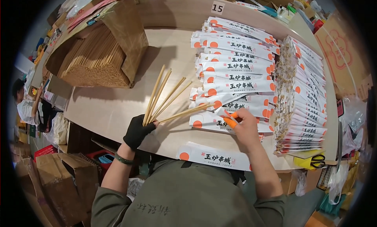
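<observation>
The fingers of the left hand (pixel 138 133), in a black half-finger glove, are clamped around the lower ends of some wooden chopsticks (pixel 170 93), and these spread like a fan over the near middle of the table (pixel 169 46). The right hand (pixel 246 127) wears orange finger covers (pixel 231 121); its thumb and fingers are together on a white paper sleeve (pixel 221 111). One lower group of sticks points right, toward this sleeve. Whether the tips are inside it or only beside it, I cannot tell.

Because the sticks are gripped only at one end, a loosened grip could let some of them slide out. If the tips meet the sleeve at a wrong angle, the thin paper could bend or tear. A single sleeve (pixel 214 158) lies at the near edge, close to the clothing, and a brush of the arm could push it down.

Under and beyond the right hand is a loose pile of sleeves (pixel 237 66), which leaves little room there. Further right stands a high stack of filled sleeves (pixel 304 93), with scissors (pixel 317 161) at its near end. At the far left, a brown paper bag (pixel 131 30) full of sticks blocks that corner. Beyond the table's left side, another person (pixel 28 109) is visible.
</observation>
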`<state>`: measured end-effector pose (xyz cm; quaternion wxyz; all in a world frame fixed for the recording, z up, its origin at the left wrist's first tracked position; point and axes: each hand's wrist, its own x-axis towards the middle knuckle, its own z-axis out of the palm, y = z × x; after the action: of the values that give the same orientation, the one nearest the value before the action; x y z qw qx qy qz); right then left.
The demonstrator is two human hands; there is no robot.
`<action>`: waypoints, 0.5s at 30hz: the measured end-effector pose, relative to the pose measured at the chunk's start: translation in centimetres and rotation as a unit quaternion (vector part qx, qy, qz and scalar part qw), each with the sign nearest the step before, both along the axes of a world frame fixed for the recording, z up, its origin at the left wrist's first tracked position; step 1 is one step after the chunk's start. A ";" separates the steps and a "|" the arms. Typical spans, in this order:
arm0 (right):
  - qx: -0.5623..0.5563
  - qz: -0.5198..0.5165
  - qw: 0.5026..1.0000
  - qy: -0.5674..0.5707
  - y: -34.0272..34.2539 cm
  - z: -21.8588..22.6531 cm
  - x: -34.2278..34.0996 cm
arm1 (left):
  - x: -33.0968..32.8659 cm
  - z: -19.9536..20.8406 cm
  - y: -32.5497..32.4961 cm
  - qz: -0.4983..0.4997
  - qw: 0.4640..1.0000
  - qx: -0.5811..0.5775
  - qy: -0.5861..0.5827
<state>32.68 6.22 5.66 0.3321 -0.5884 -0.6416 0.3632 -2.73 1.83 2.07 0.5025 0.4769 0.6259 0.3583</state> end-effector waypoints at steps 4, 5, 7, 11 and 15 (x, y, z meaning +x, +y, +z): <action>-0.025 0.018 0.999 0.038 0.8 0.3 0.6 | -0.6 0.7 0.0 -0.023 1.000 -0.001 -0.004; -0.005 0.038 0.999 0.024 0.8 0.5 0.6 | -0.8 0.9 0.0 -0.022 1.000 -0.001 -0.004; 0.037 0.064 0.997 -0.025 0.6 1.2 0.3 | -1.2 1.4 0.2 -0.048 0.998 -0.017 0.033; 0.229 0.182 0.944 -0.153 0.5 1.1 0.1 | -1.4 2.3 0.9 -0.112 0.988 -0.012 0.106; 0.339 0.176 0.915 -0.128 0.2 1.3 -4.9 | 3.9 1.6 2.3 -0.071 0.990 0.111 -0.059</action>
<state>27.77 6.38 6.93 0.3572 -0.3598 -0.8563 0.0984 1.15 4.11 3.64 0.5063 0.5513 0.5161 0.4165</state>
